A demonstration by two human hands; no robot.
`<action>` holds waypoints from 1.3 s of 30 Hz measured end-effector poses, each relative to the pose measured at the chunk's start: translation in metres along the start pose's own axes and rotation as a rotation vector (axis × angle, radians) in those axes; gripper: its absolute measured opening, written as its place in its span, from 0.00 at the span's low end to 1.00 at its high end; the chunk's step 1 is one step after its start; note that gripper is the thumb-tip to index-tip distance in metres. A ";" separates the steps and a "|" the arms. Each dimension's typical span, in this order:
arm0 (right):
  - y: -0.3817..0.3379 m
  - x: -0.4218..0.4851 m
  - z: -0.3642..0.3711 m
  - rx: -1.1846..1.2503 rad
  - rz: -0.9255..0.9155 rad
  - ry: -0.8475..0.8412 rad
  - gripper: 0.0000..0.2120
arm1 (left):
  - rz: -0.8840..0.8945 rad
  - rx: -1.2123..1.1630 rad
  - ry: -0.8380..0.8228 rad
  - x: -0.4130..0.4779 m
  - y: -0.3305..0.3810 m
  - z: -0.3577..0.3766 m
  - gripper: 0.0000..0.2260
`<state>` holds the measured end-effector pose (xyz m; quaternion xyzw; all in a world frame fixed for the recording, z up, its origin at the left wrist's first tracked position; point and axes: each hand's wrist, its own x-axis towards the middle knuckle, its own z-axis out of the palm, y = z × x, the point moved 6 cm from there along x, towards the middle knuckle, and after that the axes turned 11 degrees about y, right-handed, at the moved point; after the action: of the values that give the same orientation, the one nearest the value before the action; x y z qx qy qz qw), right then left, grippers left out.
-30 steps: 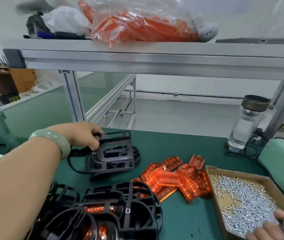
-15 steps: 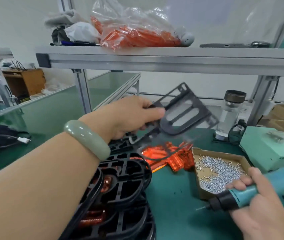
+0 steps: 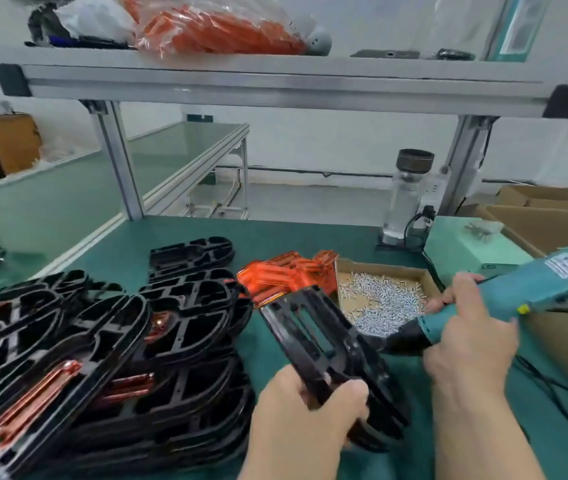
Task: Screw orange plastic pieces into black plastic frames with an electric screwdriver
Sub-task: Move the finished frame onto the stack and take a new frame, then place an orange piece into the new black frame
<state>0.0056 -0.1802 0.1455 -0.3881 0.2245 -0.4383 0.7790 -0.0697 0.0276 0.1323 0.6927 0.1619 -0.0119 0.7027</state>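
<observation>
The green worktop (image 3: 310,237) is covered at nine o'clock by a heap of black plastic frames (image 3: 102,358). A teal electric screwdriver (image 3: 525,289) is clasped at three o'clock by the right hand (image 3: 469,344), fingers wrapped round its barrel. One loose black plastic frame (image 3: 313,337) is held tilted at six o'clock, gripped by the curled fingers of the left hand (image 3: 307,414). Orange plastic pieces (image 3: 286,275) are piled at its twelve o'clock, just beside a cardboard tray (image 3: 372,266) of small silver screws (image 3: 383,299).

The bit of the electric screwdriver (image 3: 504,299) is hidden behind the blurred black frame (image 3: 313,337); its rear is cut off at 3 o'clock. The stacked frames (image 3: 68,358) are cropped at 8 o'clock.
</observation>
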 end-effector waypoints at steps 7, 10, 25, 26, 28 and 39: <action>-0.005 -0.001 -0.002 0.045 -0.069 0.022 0.07 | -0.334 -0.114 -0.248 -0.034 -0.054 0.023 0.04; -0.004 -0.003 -0.003 0.023 -0.067 0.016 0.06 | -0.306 0.044 -0.238 -0.030 -0.056 0.012 0.06; -0.003 -0.005 -0.005 0.132 0.034 0.032 0.05 | 0.609 1.222 -0.491 0.010 -0.014 0.025 0.18; -0.004 -0.005 -0.005 0.142 0.034 0.029 0.05 | 0.642 1.184 -0.442 0.008 -0.006 0.026 0.14; -0.006 -0.004 -0.006 0.161 0.030 0.029 0.06 | 0.750 1.058 -0.253 0.008 0.016 0.030 0.09; -0.002 0.003 -0.008 0.106 0.051 0.058 0.09 | 0.657 1.079 0.035 0.117 0.059 0.115 0.20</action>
<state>0.0002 -0.1864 0.1427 -0.3276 0.2331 -0.4407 0.8026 0.0802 -0.0580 0.1598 0.9632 -0.0766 0.1357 0.2188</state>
